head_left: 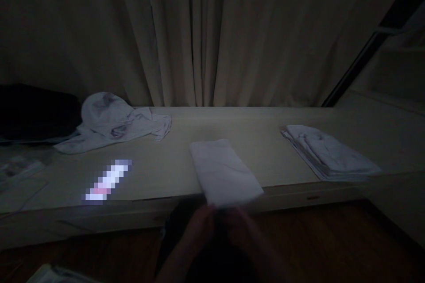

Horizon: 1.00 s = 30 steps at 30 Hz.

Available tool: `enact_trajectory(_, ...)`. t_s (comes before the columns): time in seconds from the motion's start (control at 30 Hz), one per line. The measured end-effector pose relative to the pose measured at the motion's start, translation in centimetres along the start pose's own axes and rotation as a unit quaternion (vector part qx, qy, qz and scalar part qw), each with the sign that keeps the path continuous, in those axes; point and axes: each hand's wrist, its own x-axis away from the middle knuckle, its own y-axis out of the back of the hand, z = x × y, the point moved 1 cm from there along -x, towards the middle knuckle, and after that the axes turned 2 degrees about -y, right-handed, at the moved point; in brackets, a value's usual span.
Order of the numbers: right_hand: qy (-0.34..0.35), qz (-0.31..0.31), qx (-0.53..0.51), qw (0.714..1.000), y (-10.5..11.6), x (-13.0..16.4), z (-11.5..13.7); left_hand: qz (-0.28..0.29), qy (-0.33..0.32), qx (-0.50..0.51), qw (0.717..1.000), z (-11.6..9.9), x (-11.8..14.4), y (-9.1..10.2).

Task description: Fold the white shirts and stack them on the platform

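Observation:
A flat white folded cloth (227, 172) lies over the front edge of the desk, its near end sticking out past the edge. My left hand (205, 221) is closed at its near left corner, fingers pinched on it. Beside it, my right hand (237, 223) is curled at the same near edge of the cloth; its fingers are dim and blurred. To the right sits a stack of folded white cloths (328, 152). A crumpled white cloth (116, 124) lies at the back left.
The pale desk (159, 168) runs along a beige curtain (265, 35). A black bundle (36, 112) rests at the far left. Nearer is a bright, pixelated object (108, 181), with a thin cable (33, 194) left of it. Drawers (312, 197) line the desk front.

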Motion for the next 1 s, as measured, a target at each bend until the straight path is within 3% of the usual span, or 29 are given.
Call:
enact_trajectory(0.1,0.005,0.041,0.039,0.998,-1.0,0.7,-0.1,0.072,0.017,-0.004,0.997,1.0,0.7,-1.2)
enact_trajectory(0.17,0.001,0.035,0.083,0.996,-1.1,0.3,-0.2,0.126,0.050,-0.037,0.990,2.2,0.7,-1.2)
enact_trajectory(0.23,0.005,0.005,0.123,0.992,-0.8,-0.5,-0.3,0.141,0.093,-0.068,0.983,3.0,0.1,-0.5)
enact_trajectory(0.43,0.052,-0.068,0.111,0.990,0.0,-1.1,-0.4,0.070,0.128,-0.051,0.988,1.2,-3.2,2.4)
enact_trajectory(0.57,0.064,-0.103,0.095,0.988,0.3,-0.1,-0.7,0.052,0.102,-0.022,0.993,-0.8,-4.2,1.9)
enact_trajectory(0.63,0.058,-0.113,0.099,0.987,0.6,0.3,-0.7,0.017,0.078,-0.020,0.997,-1.6,-4.7,1.4)
enact_trajectory(0.8,0.051,-0.119,0.124,0.984,1.8,0.7,0.4,-0.087,0.065,0.027,0.994,-2.9,-7.1,1.8)
enact_trajectory(1.0,0.041,-0.097,0.143,0.984,2.6,1.5,0.5,-0.141,0.060,0.037,0.987,-3.6,-10.4,4.4)
